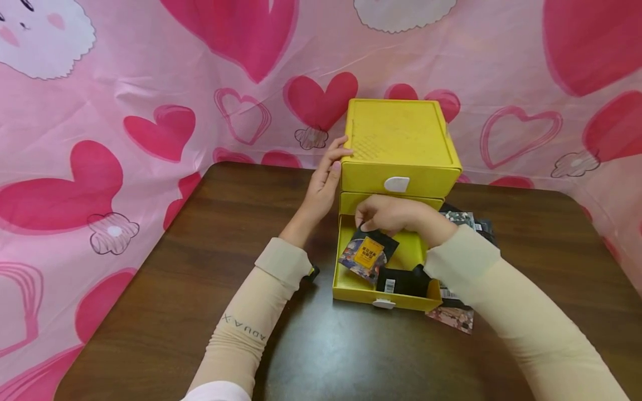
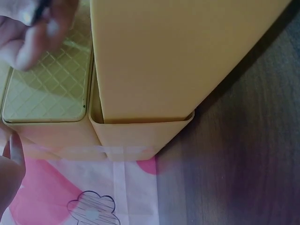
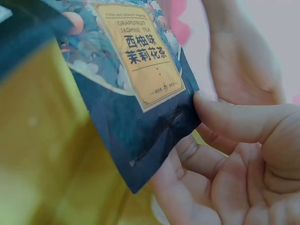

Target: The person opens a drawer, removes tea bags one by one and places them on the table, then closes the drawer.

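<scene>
My right hand [image 1: 393, 214] pinches a tea sachet [image 1: 368, 253] by its dark edge, above the pulled-out lower drawer [image 1: 351, 292] of a yellow two-tier drawer box [image 1: 401, 133]. In the right wrist view, the sachet [image 3: 140, 70] reads "Grapefruit Jasmine Tea" on a yellow label, with thumb and fingers on its edge. Beneath it, black packets [image 1: 403, 283] with a barcode lie in the drawer. My left hand [image 1: 326, 175] rests with extended fingers against the box's left side. The left wrist view shows only part of that hand [image 2: 9, 173].
More sachets [image 1: 463, 225] lie on the brown table right of the drawer, and a pinkish packet [image 1: 456, 318] pokes out near its front corner. A small black-and-yellow object [image 1: 313, 273] is partly hidden by the left sleeve. Behind hangs a pink heart-patterned cloth [image 1: 170, 67].
</scene>
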Demonstrator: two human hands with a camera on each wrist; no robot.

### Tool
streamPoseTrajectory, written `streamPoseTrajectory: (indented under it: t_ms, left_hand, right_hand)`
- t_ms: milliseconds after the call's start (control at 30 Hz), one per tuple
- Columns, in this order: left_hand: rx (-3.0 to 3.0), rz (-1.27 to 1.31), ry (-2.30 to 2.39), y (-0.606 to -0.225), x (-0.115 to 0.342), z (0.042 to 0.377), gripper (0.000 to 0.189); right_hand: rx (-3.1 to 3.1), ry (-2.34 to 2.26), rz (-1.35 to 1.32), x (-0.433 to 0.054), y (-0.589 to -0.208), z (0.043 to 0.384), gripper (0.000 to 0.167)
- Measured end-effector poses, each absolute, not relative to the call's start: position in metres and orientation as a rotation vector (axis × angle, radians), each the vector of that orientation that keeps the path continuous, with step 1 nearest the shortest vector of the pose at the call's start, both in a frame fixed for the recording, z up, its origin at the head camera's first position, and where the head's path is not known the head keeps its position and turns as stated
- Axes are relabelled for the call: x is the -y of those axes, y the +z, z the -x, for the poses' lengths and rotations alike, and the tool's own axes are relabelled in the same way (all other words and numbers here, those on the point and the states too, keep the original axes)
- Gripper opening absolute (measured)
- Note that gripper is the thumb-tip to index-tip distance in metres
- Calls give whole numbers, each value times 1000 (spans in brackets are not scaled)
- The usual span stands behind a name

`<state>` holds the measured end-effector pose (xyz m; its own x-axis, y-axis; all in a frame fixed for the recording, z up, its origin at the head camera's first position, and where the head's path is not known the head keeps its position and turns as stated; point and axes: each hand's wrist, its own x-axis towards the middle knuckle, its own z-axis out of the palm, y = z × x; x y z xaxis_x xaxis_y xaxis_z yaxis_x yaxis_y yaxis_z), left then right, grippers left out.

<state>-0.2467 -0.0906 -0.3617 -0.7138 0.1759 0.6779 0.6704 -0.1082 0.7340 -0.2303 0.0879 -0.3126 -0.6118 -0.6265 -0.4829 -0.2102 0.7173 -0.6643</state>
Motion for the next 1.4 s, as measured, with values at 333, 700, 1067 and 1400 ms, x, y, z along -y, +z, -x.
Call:
streamPoseTrajectory:
  t_ms: [333,700,1067,1400]
  left_hand:
    - [1810,920,-1861,-361,90,247,27]
    - [1784,903,-1870,-363,91,247,27]
    - [1789,915,-1867,-364,89,248,27]
    - [1777,910,-1874,-365,89,249,28]
  right_hand:
    - [-2218,-853,617,-113,-286,223,8]
    - [-2239,-966,578,-155,-275,217,12]
    - [-2316,-911,446,-216,-283,222,21]
    - [-2260,-977,321,-271,-297,242,22]
